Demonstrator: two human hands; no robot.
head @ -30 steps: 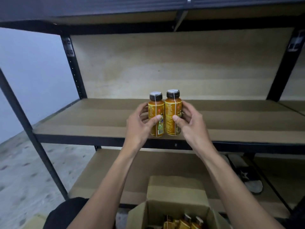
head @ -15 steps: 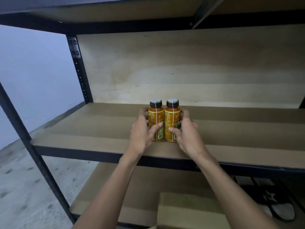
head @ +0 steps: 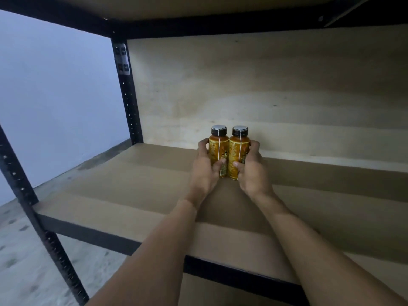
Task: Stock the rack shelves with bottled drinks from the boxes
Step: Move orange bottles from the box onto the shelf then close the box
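1. Left hand [head: 204,171]: fingers [head: 203,144] curled round the left bottle [head: 217,149], thumb across the label. Right hand [head: 251,173] grips the right bottle [head: 239,149] the same way.
2. Both bottles are upright, touching side by side at frame centre, deep on the shelf [head: 132,184]. Can't tell if the bases are down.
3. Handling guess: small, stiff, full so some weight, and the glossy label could slip. Hold mid-body, not by the cap.
4. Back panel [head: 276,85] just behind; rack post [head: 128,96] upper left.

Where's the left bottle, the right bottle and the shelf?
left bottle [head: 215,147]: head view, on its orange label.
right bottle [head: 241,149]: head view, on its orange label.
shelf [head: 132,184]: head view, on its bare board.
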